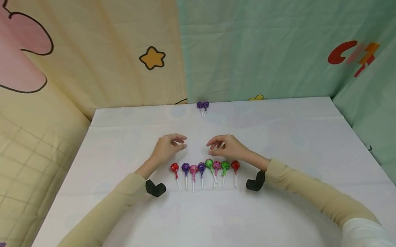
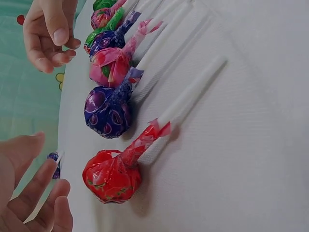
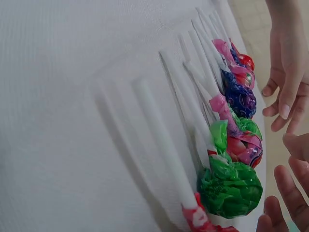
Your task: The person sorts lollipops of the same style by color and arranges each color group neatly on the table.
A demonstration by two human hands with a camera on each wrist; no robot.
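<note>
Several wrapped lollipops lie in a row on the white table, sticks toward the person. A red lollipop (image 1: 175,168) marks the left end and another red lollipop (image 1: 235,165) the right end; purple, pink and green ones lie between, such as a green lollipop (image 3: 231,188) in the right wrist view. Just beyond the row, my left hand (image 1: 170,146) hovers with loosely bent fingers and nothing in them. Facing it, my right hand (image 1: 227,145) is likewise without a thing, its fingers relaxed. Two purple lollipops (image 1: 203,105) lie together at the table's far edge.
The white table (image 1: 209,227) meets a yellow curtain (image 1: 110,48) and a green curtain (image 1: 264,32) at the back. A black wrist mount (image 1: 155,188) sits by the left wrist, and another black mount (image 1: 256,181) by the right.
</note>
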